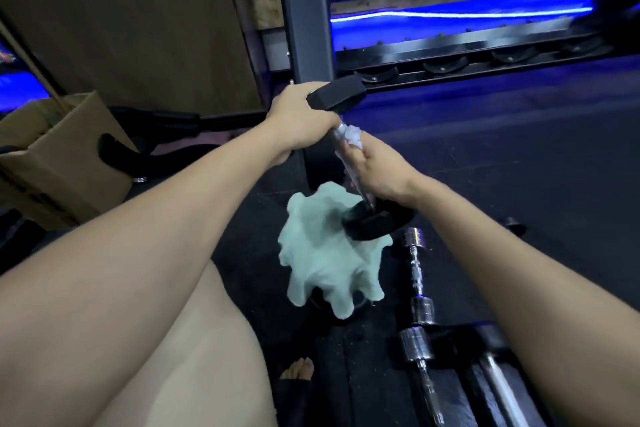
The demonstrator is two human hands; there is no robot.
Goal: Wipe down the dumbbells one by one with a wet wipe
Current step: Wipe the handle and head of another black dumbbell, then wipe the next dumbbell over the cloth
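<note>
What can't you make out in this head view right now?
- Dumbbell handle: mostly hidden by the right hand and wet wipe.
- Its upper head's left end: covered by the left hand.
- Floor under the green cloth: hidden.
- Chrome dumbbell: lower end blurred.

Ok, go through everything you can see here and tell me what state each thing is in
Left hand: grips the upper head of the black dumbbell.
Right hand: holds the wet wipe against the handle.
Black dumbbell: stood on end, tilted, lower head on the green cloth.
Green cloth: crumpled on the floor.
Chrome dumbbell: lying on the floor, untouched.
Cardboard box: open.
</note>
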